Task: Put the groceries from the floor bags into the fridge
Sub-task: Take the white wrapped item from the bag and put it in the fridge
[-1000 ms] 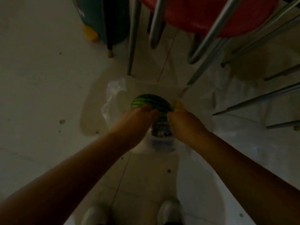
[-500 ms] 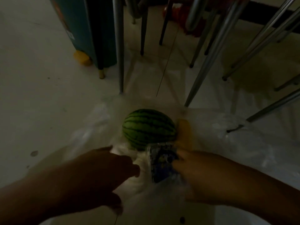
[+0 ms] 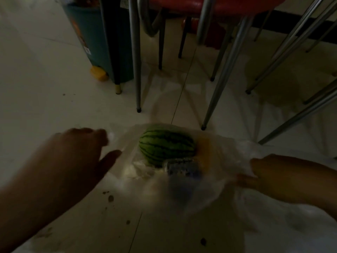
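A small striped green watermelon lies in an opened clear plastic bag on the tiled floor. A clear tub with dark blue contents rests against the melon's near side, and something yellow-orange shows to its right. My left hand hovers left of the bag, fingers spread, thumb toward the plastic, holding nothing. My right hand grips the bag's right edge and holds it stretched outward.
Metal chair legs stand just behind the bag under a red seat. A teal bin with a yellow foot is at the back left. More clear plastic lies at the lower right. Dirt specks dot the floor.
Both hands have moved apart from the middle of the bag, the left going left and the right pulling the plastic to the right. The bag's mouth is wider and the melon more exposed.
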